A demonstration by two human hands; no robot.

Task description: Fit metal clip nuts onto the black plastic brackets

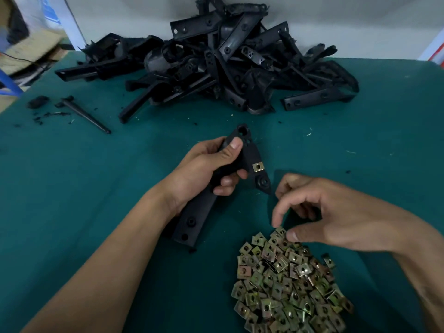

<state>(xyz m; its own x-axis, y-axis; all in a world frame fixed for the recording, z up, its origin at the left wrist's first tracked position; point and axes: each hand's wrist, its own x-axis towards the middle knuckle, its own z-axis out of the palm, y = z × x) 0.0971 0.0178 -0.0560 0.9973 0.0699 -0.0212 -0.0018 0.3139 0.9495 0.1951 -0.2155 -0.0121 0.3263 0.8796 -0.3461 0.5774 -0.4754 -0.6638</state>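
While small black scraps and a thin black rod (86,114) lie at the upper left of the frame on the green table (72,176), the left hand (204,169) at centre clenches a black bracket (249,155), thumb pressed across its upper part, fingers curled beneath. It's a long matte black plastic piece, round holes near its top end and more down at its lower end, which sits against the table. One brassy clip nut (258,167) already sits on its right edge, square with a centre hole. Behind, top centre, a tangled heap of black brackets (216,61) is piled up. Moving right, the right hand (319,212) hovers at the pile's top edge, thumb and forefinger closing on a nut there; whether it's truly gripped, I cannot tell. Lower right, the pile of clip nuts (288,284) spreads out, yellowish-green and folded.
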